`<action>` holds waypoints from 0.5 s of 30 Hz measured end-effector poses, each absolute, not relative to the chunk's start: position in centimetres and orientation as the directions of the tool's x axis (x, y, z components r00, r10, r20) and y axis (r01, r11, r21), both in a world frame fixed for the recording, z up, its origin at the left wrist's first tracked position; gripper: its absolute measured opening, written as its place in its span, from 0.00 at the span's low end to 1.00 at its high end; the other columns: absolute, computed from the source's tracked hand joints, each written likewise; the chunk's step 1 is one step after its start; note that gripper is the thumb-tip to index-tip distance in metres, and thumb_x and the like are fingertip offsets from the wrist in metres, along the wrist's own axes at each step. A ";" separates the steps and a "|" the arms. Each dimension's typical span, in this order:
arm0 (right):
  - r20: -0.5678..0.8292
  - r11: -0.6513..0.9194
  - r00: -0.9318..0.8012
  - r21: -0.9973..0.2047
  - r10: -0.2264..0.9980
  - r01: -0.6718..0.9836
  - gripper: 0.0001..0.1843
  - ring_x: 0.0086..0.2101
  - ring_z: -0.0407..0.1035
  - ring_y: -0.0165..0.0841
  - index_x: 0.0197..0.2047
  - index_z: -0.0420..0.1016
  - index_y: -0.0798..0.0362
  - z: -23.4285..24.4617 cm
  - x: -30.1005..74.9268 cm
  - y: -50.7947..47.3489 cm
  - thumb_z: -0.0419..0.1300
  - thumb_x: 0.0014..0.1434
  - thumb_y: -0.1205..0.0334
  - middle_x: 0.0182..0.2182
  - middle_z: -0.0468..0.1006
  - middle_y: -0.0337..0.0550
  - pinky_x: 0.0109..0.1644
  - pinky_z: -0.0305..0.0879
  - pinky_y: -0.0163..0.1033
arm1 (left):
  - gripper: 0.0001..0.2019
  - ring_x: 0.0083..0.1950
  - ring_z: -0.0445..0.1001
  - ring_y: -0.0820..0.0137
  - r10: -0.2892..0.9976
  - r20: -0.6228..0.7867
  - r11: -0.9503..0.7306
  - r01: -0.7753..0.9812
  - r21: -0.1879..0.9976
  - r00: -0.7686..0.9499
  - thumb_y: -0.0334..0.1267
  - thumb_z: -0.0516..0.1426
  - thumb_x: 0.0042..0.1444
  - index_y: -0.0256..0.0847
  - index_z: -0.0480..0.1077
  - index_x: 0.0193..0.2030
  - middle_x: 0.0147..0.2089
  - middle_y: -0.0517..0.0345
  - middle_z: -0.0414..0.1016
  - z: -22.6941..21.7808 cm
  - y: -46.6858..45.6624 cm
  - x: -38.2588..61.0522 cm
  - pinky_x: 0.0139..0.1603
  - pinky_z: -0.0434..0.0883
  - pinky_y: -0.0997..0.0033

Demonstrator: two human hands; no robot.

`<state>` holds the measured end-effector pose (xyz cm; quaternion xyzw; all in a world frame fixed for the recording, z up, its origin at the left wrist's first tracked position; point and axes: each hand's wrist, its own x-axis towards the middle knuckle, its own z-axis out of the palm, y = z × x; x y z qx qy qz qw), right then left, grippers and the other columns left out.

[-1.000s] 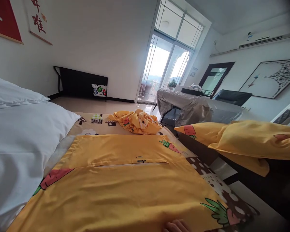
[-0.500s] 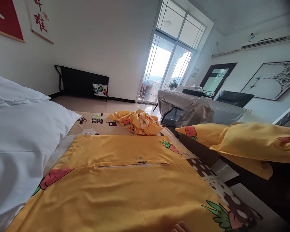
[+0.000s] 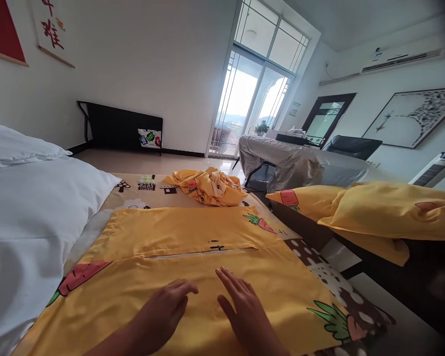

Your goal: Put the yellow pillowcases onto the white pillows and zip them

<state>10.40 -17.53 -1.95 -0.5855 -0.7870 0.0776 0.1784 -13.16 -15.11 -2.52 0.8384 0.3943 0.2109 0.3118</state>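
Note:
A yellow pillowcase (image 3: 193,237) with carrot prints lies spread flat on the bed in front of me. My left hand (image 3: 166,309) rests on its near half with the fingers loosely stretched forward. My right hand (image 3: 243,306) lies flat beside it, fingers straight and pointing away. Neither hand holds anything. A crumpled yellow cloth (image 3: 207,186) sits at the far end of the bed.
White pillows (image 3: 25,207) lie along the left. On the right, yellow covered pillows (image 3: 378,212) rest on a dark surface. Beyond the bed stand a covered table (image 3: 300,165), a dark chair (image 3: 352,147) and a glass balcony door (image 3: 244,104).
Both hands have come up from the bottom edge onto the pillowcase; a second ago only fingertips showed there. The view shifted slightly.

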 end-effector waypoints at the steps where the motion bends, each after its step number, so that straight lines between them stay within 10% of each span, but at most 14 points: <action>1: 0.087 0.251 -0.236 -0.313 0.968 0.916 0.30 0.62 0.53 0.44 0.67 0.55 0.47 -2.1 9.4 -16.8 0.46 0.65 0.47 0.64 0.57 0.50 0.62 0.54 0.53 | 0.18 0.58 0.69 0.69 0.794 0.098 -0.486 0.528 0.696 0.600 0.33 0.43 0.61 0.47 0.68 0.52 0.57 0.58 0.72 -2.3 -14.1 -12.5 0.60 0.65 0.68; 6: -0.214 0.181 -0.240 -0.263 0.947 0.948 0.39 0.66 0.32 0.50 0.70 0.42 0.45 -4.1 8.0 -15.2 0.47 0.61 0.39 0.68 0.36 0.45 0.66 0.38 0.60 | 0.24 0.68 0.56 0.70 0.666 0.092 -0.636 0.500 0.587 0.740 0.31 0.42 0.62 0.47 0.58 0.64 0.68 0.59 0.57 -2.7 -11.5 -10.9 0.68 0.56 0.63; 11: -0.127 0.138 -0.166 -0.203 0.978 0.969 0.35 0.67 0.35 0.42 0.69 0.42 0.38 -6.6 13.0 -16.4 0.40 0.62 0.37 0.68 0.39 0.35 0.67 0.39 0.57 | 0.27 0.70 0.48 0.60 0.556 0.040 -0.779 0.503 0.375 0.830 0.41 0.46 0.64 0.50 0.46 0.69 0.70 0.58 0.46 -4.8 -12.0 -13.5 0.68 0.52 0.48; 15: 0.064 -0.173 0.175 -0.040 0.982 0.984 0.34 0.65 0.47 0.43 0.68 0.53 0.46 -9.3 22.4 -17.9 0.40 0.62 0.42 0.65 0.54 0.42 0.64 0.50 0.56 | 0.29 0.67 0.56 0.60 0.464 0.123 -0.882 0.446 0.150 0.877 0.48 0.48 0.64 0.56 0.43 0.69 0.68 0.59 0.50 -6.3 -13.5 -17.6 0.64 0.62 0.58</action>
